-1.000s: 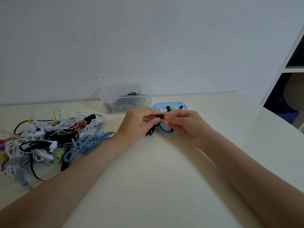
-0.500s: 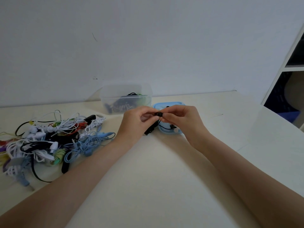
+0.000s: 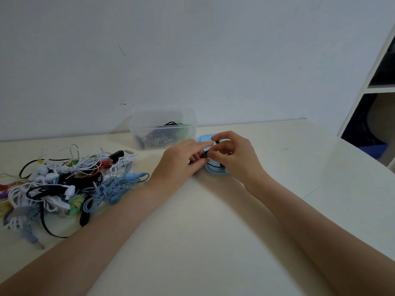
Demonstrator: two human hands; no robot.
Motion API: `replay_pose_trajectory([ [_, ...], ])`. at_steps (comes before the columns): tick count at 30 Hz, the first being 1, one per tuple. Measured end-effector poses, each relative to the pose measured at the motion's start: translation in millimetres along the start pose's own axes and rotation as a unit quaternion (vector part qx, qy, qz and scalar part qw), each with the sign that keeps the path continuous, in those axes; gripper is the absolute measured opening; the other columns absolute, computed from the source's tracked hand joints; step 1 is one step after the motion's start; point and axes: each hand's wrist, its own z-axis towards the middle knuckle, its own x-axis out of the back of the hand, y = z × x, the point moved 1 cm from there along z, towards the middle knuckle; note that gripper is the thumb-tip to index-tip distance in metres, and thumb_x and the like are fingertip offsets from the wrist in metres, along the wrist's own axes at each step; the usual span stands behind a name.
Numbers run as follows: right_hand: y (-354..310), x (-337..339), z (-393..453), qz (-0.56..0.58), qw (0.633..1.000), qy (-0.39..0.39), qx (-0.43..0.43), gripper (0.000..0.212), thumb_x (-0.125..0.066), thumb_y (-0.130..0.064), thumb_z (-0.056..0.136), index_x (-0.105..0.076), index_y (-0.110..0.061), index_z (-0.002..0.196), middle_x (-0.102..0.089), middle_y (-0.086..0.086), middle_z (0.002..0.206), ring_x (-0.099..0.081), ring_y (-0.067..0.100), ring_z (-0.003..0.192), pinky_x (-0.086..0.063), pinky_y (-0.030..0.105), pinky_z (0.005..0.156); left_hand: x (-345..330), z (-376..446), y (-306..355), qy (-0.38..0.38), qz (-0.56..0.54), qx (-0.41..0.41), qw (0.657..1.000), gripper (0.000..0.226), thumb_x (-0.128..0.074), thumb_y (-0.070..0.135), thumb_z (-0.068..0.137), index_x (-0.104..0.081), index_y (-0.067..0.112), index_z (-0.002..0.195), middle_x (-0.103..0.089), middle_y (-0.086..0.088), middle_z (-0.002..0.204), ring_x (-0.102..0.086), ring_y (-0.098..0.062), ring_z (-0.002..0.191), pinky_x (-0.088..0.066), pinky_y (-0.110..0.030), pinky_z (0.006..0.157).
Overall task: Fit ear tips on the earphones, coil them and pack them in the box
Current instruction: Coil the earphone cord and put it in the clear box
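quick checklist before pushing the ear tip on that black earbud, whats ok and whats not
1. Left hand grips the black earphone: ok.
2. Right hand pinches an ear tip: cannot tell, too small.
3. Tip lined up with the earbud: cannot tell, fingers hide it.
4. Blue tray of spare tips beside the hands: ok.
5. Clear box open for packing: ok.
6. Cable coiled: not ok, it hangs loose.

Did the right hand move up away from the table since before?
Yes, a little. The right hand has shifted toward the wall, now covering more of the small blue tray, which lies where it was.
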Motion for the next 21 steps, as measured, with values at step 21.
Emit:
replay_pose_trajectory([
  [21,25.0,41.3,21.5,-0.341,0.939,-0.018,0.038,0.017,-0.058,-0.003,0.083,-0.070,-0.011,0.092,-0.067,0.006,0.093,-0.051,0.013,0.078,-0.033,0.019,0.068,0.0,-0.4,-3.7,0.018,0.014,0.020,1.000,0.020,-0.076,0.015,0.073,-0.072,0.011,0.092,-0.054,0.018,0.070,-0.055,-0.010,0.072,-0.045,-0.016,0.065],
])
